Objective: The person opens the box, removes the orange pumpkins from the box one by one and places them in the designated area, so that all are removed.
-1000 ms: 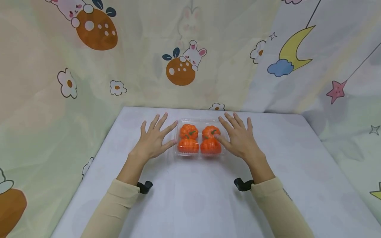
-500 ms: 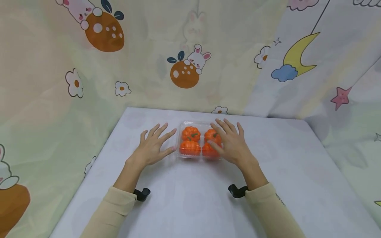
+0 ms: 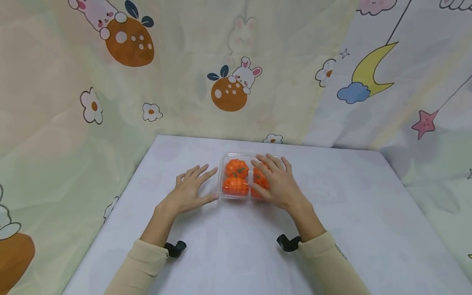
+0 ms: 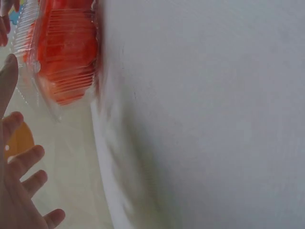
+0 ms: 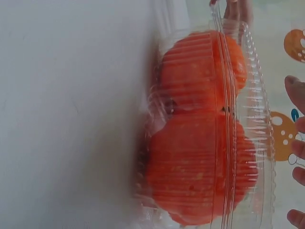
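Observation:
A clear plastic clamshell box point(image 3: 241, 155) holds several small orange pumpkins point(image 3: 236, 186) with green stems, set out in rows. Its lid lies over them, and the ribbed side and rim show close up in the right wrist view. My left hand point(image 3: 188, 191) is just left of the box, fingers spread, the thumb tip right at its front left corner. Above the box's right half is my right hand point(image 3: 277, 183), fingers spread and slightly bent, covering part of the pumpkins there. Neither hand grips anything.
The box stands toward the far part of a white-covered table point(image 3: 236, 254). A patterned cloth point(image 3: 177, 73) with rabbits, flowers and a moon hangs behind it and at the sides. Each wrist wears a black camera mount point(image 3: 176, 248).
My right hand has moved left and a little nearer, from the box's right edge to over its right half. The left hand has come slightly nearer. The head view has shifted a little.

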Tool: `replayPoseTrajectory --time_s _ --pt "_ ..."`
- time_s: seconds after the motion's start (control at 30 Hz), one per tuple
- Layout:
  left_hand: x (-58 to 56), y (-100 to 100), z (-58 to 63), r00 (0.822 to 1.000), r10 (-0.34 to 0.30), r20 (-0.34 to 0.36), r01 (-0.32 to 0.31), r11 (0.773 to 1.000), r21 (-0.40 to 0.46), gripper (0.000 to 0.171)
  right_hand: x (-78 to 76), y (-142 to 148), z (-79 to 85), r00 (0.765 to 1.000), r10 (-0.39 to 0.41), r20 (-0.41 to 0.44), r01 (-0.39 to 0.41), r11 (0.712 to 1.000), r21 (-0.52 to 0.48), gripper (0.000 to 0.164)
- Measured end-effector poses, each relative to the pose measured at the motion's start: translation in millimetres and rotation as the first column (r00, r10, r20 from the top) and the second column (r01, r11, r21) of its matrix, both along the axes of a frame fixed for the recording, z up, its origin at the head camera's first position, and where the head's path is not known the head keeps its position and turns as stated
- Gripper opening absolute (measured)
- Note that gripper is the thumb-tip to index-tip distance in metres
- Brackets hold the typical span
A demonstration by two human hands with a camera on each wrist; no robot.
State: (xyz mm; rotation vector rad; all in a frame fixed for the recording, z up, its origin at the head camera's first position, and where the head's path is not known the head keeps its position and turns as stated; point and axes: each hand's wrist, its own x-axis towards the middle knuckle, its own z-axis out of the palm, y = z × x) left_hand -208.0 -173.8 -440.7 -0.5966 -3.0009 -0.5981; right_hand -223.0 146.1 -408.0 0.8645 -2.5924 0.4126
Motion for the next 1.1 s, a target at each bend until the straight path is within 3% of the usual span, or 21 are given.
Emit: replayPoseTrajectory --time_s 0.27,0.5,0.73,0.9,1.1 --pt "4.9 -4 -10.6 0.999 -0.004 0.037 0.001 0.996 0.092 0.093 2.7 -16 0.4 0.998 0.053 -0.014 -0.053 0.998 -0.013 0.063" --pt "6.9 -3 -15.9 1.000 -0.022 0.010 0.020 0.987 0.160 0.066 5.0 -34 5.4 0.994 0.100 -0.037 -0.101 0.995 -0.008 0.060" --pt "8.9 -2 -19.0 0.997 -0.046 0.057 0.034 0.978 0.204 0.039 6.9 -41 -2.7 0.987 0.160 0.017 -0.158 0.985 -0.063 0.060" --pt "9.4 -2 -17.3 0.992 -0.063 0.109 0.031 0.961 0.276 0.023 8.9 -47 -5.9 0.979 0.203 0.032 -0.199 0.977 -0.081 0.056" --pt "7.5 0 -19.1 0.976 -0.128 0.177 0.060 0.935 0.350 0.012 8.4 -55 -3.5 0.967 0.254 0.022 -0.251 0.963 -0.094 0.044"
